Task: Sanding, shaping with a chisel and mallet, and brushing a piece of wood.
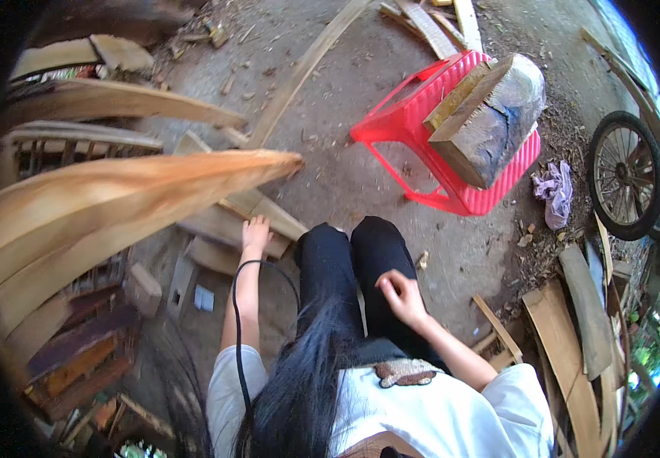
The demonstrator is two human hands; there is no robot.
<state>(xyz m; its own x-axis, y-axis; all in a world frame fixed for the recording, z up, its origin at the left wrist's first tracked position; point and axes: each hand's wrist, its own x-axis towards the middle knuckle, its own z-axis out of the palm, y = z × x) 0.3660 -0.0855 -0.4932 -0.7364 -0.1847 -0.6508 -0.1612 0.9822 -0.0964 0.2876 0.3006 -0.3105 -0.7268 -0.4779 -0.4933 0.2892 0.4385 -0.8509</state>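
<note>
My left hand (257,233) reaches forward with its fingers stretched out. It touches or lies just over the edge of a wooden beam (215,224) on the ground, and no object is seen in it. Above my right thigh, my right hand (405,299) is held with its fingers curled in and nothing showing between them. Close on the left, a large curved plank (154,183) juts across the view. Ahead to the right stands a red plastic stool (490,195) bearing a thick wooden block (464,130) with a pale, dark-stained end.
More planks (124,99) are stacked at the left. A long thin board (307,69) lies ahead on the ground. Rightward are a spoked wheel (626,175), a crumpled lilac plastic bag (555,195) and leaning boards (567,359). A black cable (236,320) loops by my left arm.
</note>
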